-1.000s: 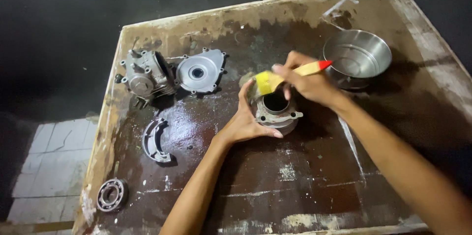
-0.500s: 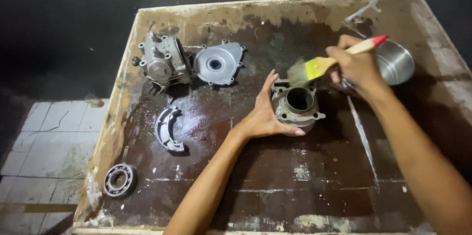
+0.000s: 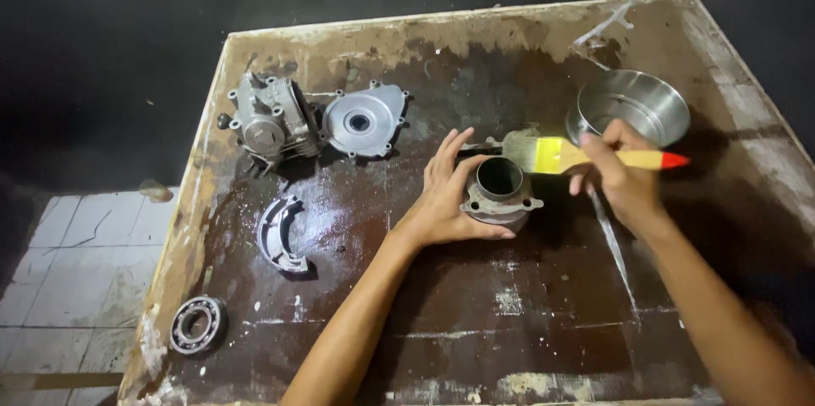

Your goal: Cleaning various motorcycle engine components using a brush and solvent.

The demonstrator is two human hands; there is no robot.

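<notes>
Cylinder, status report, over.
Left hand grips cylinder, upright on wet tray. Right hand holds paintbrush, bristles beside its rim. Metal bowl just behind.

A: What colours on the paintbrush [image 3: 586, 156]?

B: Yellow handle, red tip, a yellow band at the ferrule, and pale greyish bristles.

A: And the cylinder [image 3: 499, 194]?

B: Dull grey metal, dark inside the bore. The round bowl [image 3: 630, 105] is bright silver steel.

A: The table [image 3: 543, 321]?

B: Dark brown, wet and glossy, streaked with white scratches; the rim is pale, worn tan.

A: The other parts?

B: Engine head [image 3: 267, 124], round cover [image 3: 363, 121], brake shoe [image 3: 278, 234] and bearing [image 3: 197, 324] are all silvery grey. The floor tiles [image 3: 59, 245] are off-white.
</notes>
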